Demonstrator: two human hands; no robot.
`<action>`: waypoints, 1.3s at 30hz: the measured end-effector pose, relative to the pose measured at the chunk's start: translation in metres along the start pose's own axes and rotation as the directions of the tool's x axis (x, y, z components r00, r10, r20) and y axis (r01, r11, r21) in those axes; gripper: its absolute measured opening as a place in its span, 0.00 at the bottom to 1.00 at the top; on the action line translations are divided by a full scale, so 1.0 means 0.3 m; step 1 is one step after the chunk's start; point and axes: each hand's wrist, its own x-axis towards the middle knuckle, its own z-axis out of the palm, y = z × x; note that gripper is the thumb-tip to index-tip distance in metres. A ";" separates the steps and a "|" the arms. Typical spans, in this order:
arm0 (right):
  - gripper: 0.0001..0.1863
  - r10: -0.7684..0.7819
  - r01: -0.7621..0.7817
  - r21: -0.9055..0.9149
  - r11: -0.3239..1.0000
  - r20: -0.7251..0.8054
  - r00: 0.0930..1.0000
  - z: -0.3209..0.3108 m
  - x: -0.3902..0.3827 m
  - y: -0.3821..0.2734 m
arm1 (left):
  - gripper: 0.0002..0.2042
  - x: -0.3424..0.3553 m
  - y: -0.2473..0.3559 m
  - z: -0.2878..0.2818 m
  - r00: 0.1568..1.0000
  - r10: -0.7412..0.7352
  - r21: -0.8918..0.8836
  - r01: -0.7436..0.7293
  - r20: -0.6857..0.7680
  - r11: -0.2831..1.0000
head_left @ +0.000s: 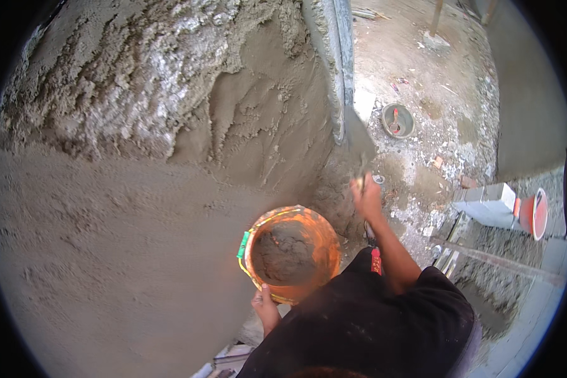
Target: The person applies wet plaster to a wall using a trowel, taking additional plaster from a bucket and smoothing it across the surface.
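An orange bucket [329, 241] with a green-gripped handle is held near my body, partly filled with grey mortar [285, 252]. My left hand [266, 309] grips its near left rim, the thumb over the edge. Out ahead to the right, my right hand [366, 196] is closed round the handle of a trowel [359, 140]. The trowel's grey blade points away from me, at the lower end of an upright edge strip [339, 69]. Beside it spreads the wall [277, 120], coated in wet, rough mortar, with a paler patch at upper left.
On the littered ground beyond stands a dark basin [407, 120] with a red-handled tool in it. To the right are pale blocks [488, 203] and a red-orange bucket [534, 214] on its side. A long bar [498, 259] crosses at lower right.
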 end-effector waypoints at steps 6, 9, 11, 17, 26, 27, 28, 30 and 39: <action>0.14 -0.351 0.357 0.150 0.922 -0.065 0.934 -0.050 0.494 -0.194 | 0.20 -0.103 -0.024 0.187 0.977 -0.046 -0.292 -0.017 -0.208 0.956; 0.14 -0.517 0.536 0.125 0.835 -0.155 0.842 0.041 0.648 -0.363 | 0.21 -0.123 -0.046 0.186 0.978 -0.045 -0.368 -0.034 -0.204 0.929; 0.15 -0.499 0.512 0.057 0.857 -0.157 0.852 0.082 0.765 -0.391 | 0.21 -0.176 -0.007 0.249 0.966 -0.070 -0.296 -0.007 -0.250 0.955; 0.17 -0.322 0.325 0.180 0.928 -0.047 0.946 0.146 0.824 -0.262 | 0.20 -0.208 -0.100 0.246 0.935 -0.106 -0.256 0.017 -0.339 0.967; 0.19 -0.163 0.156 0.181 0.971 0.026 0.986 0.284 0.714 -0.039 | 0.21 -0.192 -0.054 0.309 0.949 -0.095 -0.277 0.008 -0.302 0.961; 0.19 -0.126 0.119 0.169 0.979 0.036 0.991 0.293 0.689 0.023 | 0.21 -0.186 -0.045 0.316 0.953 -0.087 -0.266 0.008 -0.289 0.964; 0.19 -0.090 0.081 0.155 0.985 0.050 0.995 0.287 0.664 0.060 | 0.21 -0.178 -0.040 0.319 0.961 -0.077 -0.262 0.005 -0.265 0.965; 0.19 -0.057 0.054 0.105 0.993 0.026 0.998 0.245 0.609 0.088 | 0.21 -0.173 -0.040 0.323 0.973 -0.059 -0.258 0.000 -0.223 0.966; 0.14 -0.381 0.396 0.214 0.893 -0.108 0.918 0.036 0.714 -0.489 | 0.20 -0.170 -0.073 0.325 0.983 -0.060 -0.214 0.022 -0.172 0.977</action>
